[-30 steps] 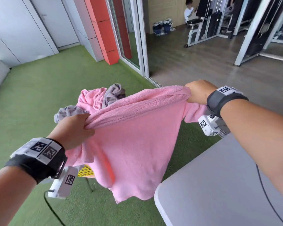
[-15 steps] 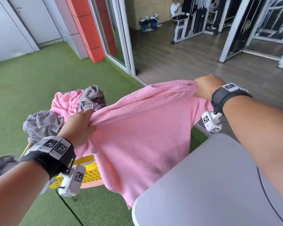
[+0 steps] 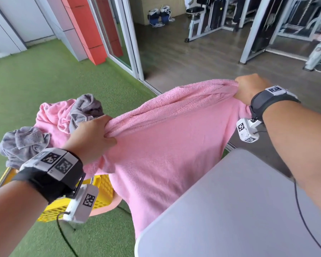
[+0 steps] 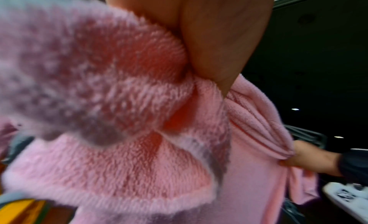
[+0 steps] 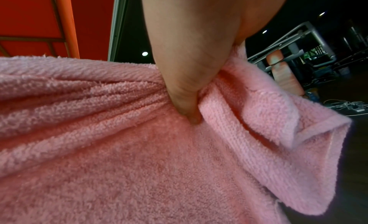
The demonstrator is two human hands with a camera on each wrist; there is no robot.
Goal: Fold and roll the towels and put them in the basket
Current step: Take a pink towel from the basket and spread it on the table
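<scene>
A pink towel (image 3: 163, 145) hangs stretched in the air between my two hands. My left hand (image 3: 93, 134) grips its bunched top edge at the left end, and my right hand (image 3: 248, 88) grips the bunched top edge at the right end. The lower part of the towel drops behind the near corner of the grey table (image 3: 239, 210). In the left wrist view the pink towel (image 4: 139, 148) fills the frame and the right hand (image 4: 306, 161) shows at its far end. In the right wrist view my thumb (image 5: 185, 101) presses into the pink towel (image 5: 139, 164).
A yellow basket (image 3: 100, 190) on a pink stool stands at the left, heaped with other pink towels (image 3: 50, 115) and grey towels (image 3: 24, 141). Green turf lies below, a glass door frame (image 3: 130, 43) and gym machines (image 3: 208, 17) beyond.
Both hands have carried the stretched pink towel rightward, toward the grey table. The view has swung right, so the basket pile sits further left and more of the table shows.
</scene>
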